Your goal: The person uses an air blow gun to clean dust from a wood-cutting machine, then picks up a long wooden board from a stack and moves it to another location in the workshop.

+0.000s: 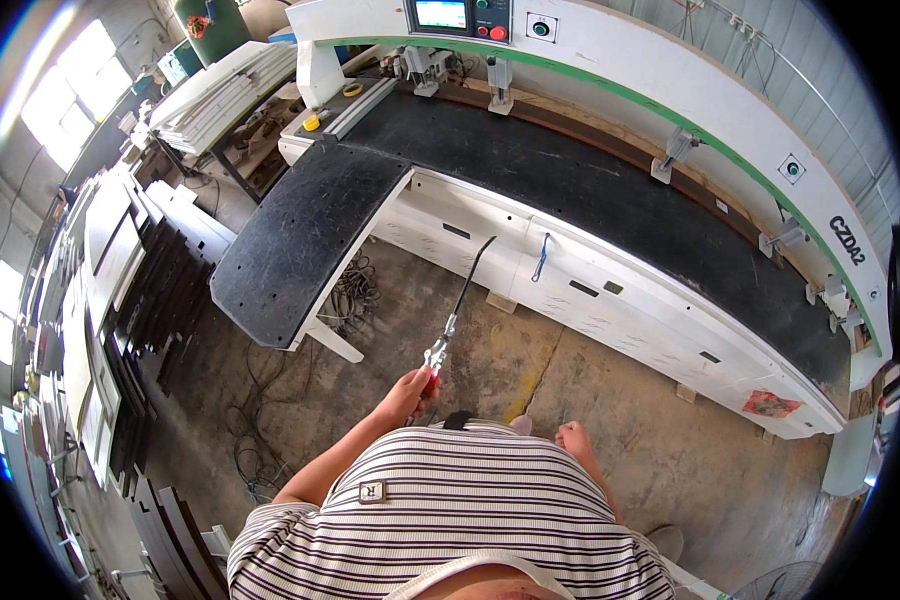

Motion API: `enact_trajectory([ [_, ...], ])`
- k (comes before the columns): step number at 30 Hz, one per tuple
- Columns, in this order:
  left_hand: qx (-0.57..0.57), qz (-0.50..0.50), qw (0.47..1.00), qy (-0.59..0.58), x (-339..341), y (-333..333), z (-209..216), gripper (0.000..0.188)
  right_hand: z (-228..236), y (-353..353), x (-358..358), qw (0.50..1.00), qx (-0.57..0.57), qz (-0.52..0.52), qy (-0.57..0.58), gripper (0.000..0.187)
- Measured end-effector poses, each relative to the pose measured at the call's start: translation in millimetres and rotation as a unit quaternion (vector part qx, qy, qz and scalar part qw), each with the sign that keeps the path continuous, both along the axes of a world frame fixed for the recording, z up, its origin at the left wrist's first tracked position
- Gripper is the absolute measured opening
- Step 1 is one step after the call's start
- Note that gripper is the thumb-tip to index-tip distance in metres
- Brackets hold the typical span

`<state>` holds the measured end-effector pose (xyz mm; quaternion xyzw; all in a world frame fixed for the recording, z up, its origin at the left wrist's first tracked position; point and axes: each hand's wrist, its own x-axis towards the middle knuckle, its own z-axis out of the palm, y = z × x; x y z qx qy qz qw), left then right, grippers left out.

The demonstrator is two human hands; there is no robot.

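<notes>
My left hand (406, 396) is closed round the red handle of an air blow gun (436, 356) with a silver body. Its long, thin dark nozzle points away from me and bends at the tip, in front of the machine's white side panel (490, 262). Low by my right side, my right hand (573, 437) is curled into a fist, with nothing showing in it. The machine's black work table (530, 165) stretches across ahead, and a black side table (315, 230) juts toward me on the left.
A blue strap (541, 258) hangs on the white panel. Dark cables or hoses (355, 290) lie coiled on the floor under the side table, with more (260, 440) nearer me. Stacked boards (110, 300) line the left. Clamps (500, 85) hang under the machine's beam (630, 80).
</notes>
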<state>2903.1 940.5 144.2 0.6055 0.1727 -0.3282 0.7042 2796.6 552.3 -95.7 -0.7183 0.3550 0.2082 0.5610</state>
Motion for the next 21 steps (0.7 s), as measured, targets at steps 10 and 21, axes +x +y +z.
enact_trajectory([
  [10, -0.013, 0.043, 0.999, -0.005, 0, -4, 16, 0.050, 5, 5, 3, 0.998, -0.039, 0.041, 0.011, 0.017],
  [21, -0.084, 0.210, 0.973, 0.035, 22, 20, -4, 0.046, 9, 1, -4, 0.998, -0.046, 0.033, 0.002, 0.018],
])
